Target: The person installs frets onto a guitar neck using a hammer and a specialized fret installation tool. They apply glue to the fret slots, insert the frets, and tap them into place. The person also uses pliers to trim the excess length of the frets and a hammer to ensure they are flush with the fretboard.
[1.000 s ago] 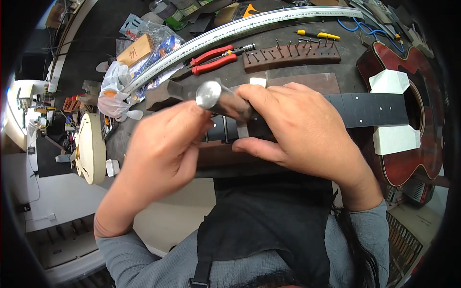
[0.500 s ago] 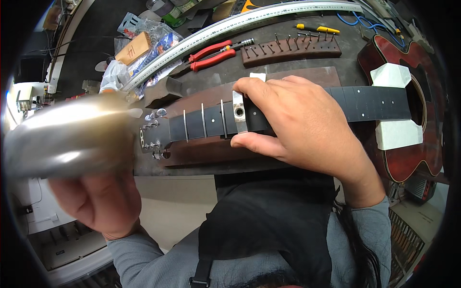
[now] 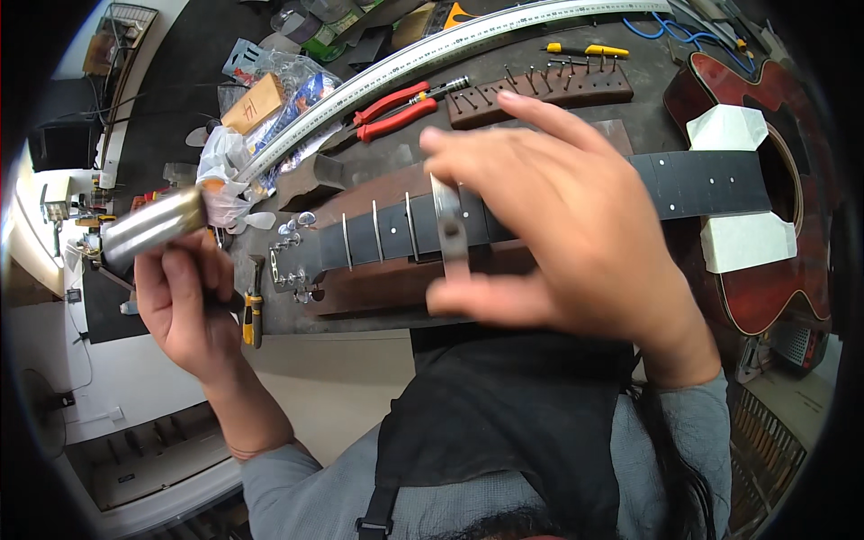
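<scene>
My left hand (image 3: 193, 310) is closed round a hammer with a shiny metal head (image 3: 155, 225), raised left of the guitar's headstock (image 3: 294, 261). Over the black fretboard (image 3: 693, 187) my right hand (image 3: 562, 220) is spread, thumb and fingers apart and slightly blurred. Between them a flat metal piece with a hole (image 3: 451, 225) sits across the fretboard; whether the thumb still touches it I cannot tell. Silvery frets (image 3: 378, 230) cross the neck near the headstock. White paper (image 3: 747, 241) covers parts of the red guitar body (image 3: 760, 292) beside the fretboard.
Beneath the neck lies a brown board (image 3: 378, 286). Behind it are red-handled pliers (image 3: 396, 121), a wooden block holding several upright pins (image 3: 540, 92), a yellow knife (image 3: 587, 49) and a long curved-looking ruler (image 3: 405, 65). A yellow-handled tool (image 3: 253, 315) lies at the bench edge.
My left hand has lowered the hammer away from the camera, so its head looks much smaller. My right thumb and fingers have spread from their grip on the metal piece.
</scene>
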The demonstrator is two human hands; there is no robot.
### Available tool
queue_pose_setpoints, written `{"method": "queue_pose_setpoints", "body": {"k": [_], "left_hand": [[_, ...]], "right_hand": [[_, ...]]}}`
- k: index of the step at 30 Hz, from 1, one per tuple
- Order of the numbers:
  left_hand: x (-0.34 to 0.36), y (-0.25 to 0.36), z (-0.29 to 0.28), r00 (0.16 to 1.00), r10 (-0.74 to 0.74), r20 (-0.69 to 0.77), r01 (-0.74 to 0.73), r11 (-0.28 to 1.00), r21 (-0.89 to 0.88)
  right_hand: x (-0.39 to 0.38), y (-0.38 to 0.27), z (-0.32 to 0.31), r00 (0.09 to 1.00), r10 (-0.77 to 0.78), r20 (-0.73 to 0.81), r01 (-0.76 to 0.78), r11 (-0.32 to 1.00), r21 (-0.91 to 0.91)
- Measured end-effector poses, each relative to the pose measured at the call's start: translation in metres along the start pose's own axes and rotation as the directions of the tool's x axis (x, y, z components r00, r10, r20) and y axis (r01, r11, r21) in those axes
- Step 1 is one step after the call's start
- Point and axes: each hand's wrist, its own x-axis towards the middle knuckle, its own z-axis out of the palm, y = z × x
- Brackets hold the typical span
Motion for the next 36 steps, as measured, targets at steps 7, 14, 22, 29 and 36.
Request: {"method": "queue_pose_setpoints", "body": {"k": [7, 14, 22, 29, 36], "left_hand": [[-0.071, -0.046, -0.024, 0.874, -0.360, -0.326, 0.326, 0.933, -0.155], [-0.110, -0.072, -0.027, 0.731, -0.517, -0.446, 0.456, 0.856, -0.245], [-0.105, -0.076, -0.022, 0.717, -0.539, -0.442, 0.471, 0.842, -0.262], [-0.097, -0.077, -0.023, 0.736, -0.525, -0.428, 0.426, 0.850, -0.310], [-0.080, -0.065, -0.030, 0.865, -0.339, -0.369, 0.325, 0.940, -0.101]], "right_hand": [[-0.078, -0.012, -0.005, 0.902, 0.128, 0.412, -0.244, 0.939, 0.243], [-0.094, 0.005, 0.024, 0.876, 0.261, 0.406, -0.175, 0.956, -0.237], [-0.115, 0.010, 0.028, 0.917, 0.322, 0.234, -0.240, 0.916, -0.323], [-0.121, 0.009, 0.000, 0.889, 0.423, 0.174, -0.328, 0.854, -0.403], [-0.122, 0.008, 0.002, 0.909, 0.393, 0.138, -0.290, 0.834, -0.469]]}}
